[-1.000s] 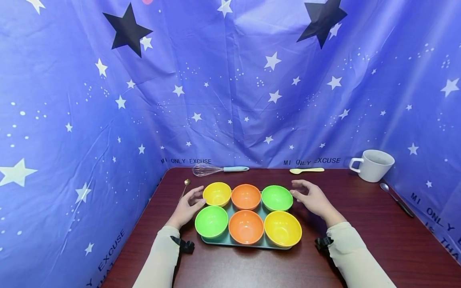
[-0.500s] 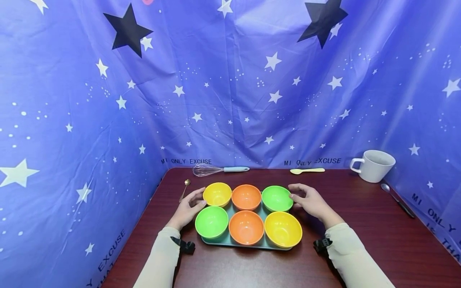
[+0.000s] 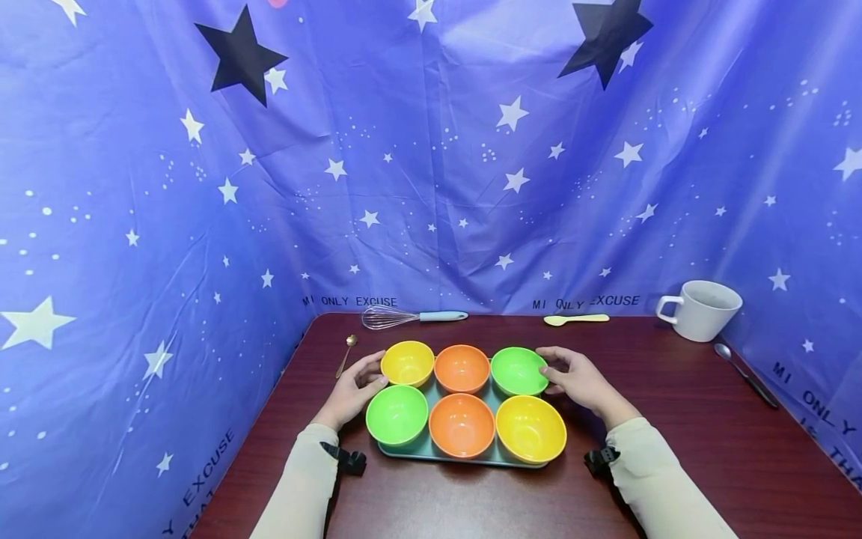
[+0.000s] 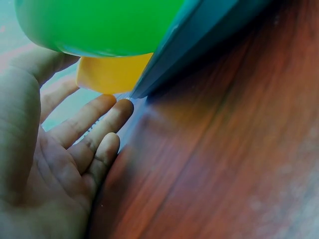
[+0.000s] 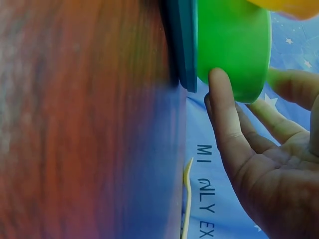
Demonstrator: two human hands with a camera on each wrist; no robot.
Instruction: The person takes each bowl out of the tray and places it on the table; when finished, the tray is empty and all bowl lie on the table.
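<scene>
A teal tray (image 3: 431, 451) on a dark wooden table holds several bowls in two rows. The back row is yellow (image 3: 407, 362), orange (image 3: 461, 367) and green (image 3: 517, 370). The front row is green (image 3: 396, 413), orange (image 3: 462, 424) and yellow (image 3: 530, 428). My left hand (image 3: 353, 389) lies open at the tray's left end. In the left wrist view its hand (image 4: 75, 149) has the thumb by the green bowl (image 4: 99, 25) and the fingers near the tray's corner (image 4: 199, 45). My right hand (image 3: 572, 374) cups the back green bowl. One fingertip (image 5: 219, 79) touches that bowl's side (image 5: 234, 45).
A whisk (image 3: 411, 317) and a pale yellow spoon (image 3: 575, 320) lie along the table's back edge. A small gold spoon (image 3: 346, 353) lies back left of the tray. A white mug (image 3: 700, 309) and a metal spoon (image 3: 744, 372) are at the right. Blue star-print cloth walls in three sides.
My right hand has moved left and now touches the back green bowl. The left hand has shifted only slightly toward the tray.
</scene>
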